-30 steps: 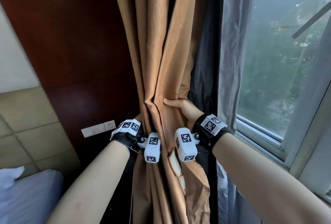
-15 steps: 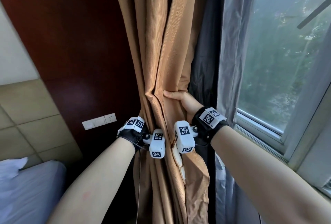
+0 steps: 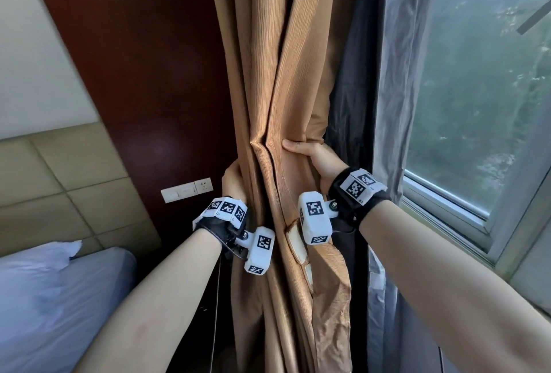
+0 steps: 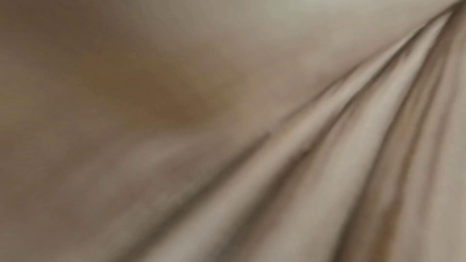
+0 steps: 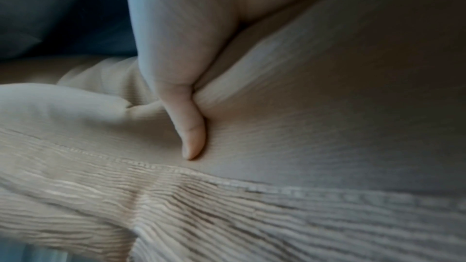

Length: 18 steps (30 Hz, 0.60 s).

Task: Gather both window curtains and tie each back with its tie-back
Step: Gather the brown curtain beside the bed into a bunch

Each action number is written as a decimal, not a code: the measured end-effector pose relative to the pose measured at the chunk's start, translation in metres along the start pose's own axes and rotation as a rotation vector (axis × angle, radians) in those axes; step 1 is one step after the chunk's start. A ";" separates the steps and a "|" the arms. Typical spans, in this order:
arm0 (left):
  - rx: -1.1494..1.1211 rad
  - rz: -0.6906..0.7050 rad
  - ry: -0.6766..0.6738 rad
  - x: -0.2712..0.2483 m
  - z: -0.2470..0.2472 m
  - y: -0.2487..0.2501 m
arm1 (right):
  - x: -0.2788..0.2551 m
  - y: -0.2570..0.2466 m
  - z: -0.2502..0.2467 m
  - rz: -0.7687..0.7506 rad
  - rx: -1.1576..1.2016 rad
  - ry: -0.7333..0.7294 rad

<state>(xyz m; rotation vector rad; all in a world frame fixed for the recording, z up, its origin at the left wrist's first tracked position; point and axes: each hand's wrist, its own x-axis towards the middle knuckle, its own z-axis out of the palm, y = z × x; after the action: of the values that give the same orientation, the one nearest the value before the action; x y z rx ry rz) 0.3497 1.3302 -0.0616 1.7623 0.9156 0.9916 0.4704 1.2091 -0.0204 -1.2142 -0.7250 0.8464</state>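
We see the tan curtain (image 3: pixel 286 80) bunched beside the window (image 3: pixel 489 80); the right hand (image 3: pixel 313 155) clamps its grip on the folds, and the left hand (image 3: pixel 234 182) clasps behind, fingers hidden.

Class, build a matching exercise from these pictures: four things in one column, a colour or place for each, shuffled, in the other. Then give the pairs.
Things:
1. curtain
2. bed
3. window
4. socket

Descriptions:
A. on the wall, left of the curtain
B. tan, gathered between both hands
C. lower left corner, blue sheet
D. far right, greenery behind the glass

Pairs: 1-B, 2-C, 3-D, 4-A
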 end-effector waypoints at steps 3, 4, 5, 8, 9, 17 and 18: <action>0.009 0.062 0.054 -0.004 -0.006 -0.003 | -0.004 0.000 0.000 -0.001 0.001 0.001; 0.053 0.097 0.072 -0.005 -0.006 -0.005 | -0.005 0.000 0.000 -0.005 0.002 0.001; 0.089 0.123 0.083 -0.006 -0.008 -0.006 | -0.006 0.000 -0.001 -0.010 0.004 0.000; 0.128 0.141 0.063 -0.010 -0.015 -0.004 | -0.009 -0.001 -0.001 -0.009 -0.009 0.002; 0.124 0.158 0.059 -0.013 -0.017 0.001 | -0.010 -0.001 -0.001 -0.008 -0.021 0.002; -0.068 0.042 0.119 -0.002 -0.058 0.001 | -0.016 -0.004 -0.005 -0.005 -0.055 0.030; -0.176 -0.010 0.086 -0.003 -0.061 0.003 | -0.015 -0.003 -0.005 -0.011 -0.062 0.046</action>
<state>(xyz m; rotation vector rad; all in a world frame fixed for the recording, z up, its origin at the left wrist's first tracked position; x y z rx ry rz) 0.2941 1.3469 -0.0428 1.5769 0.8616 1.1145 0.4679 1.1931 -0.0188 -1.2802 -0.7248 0.7894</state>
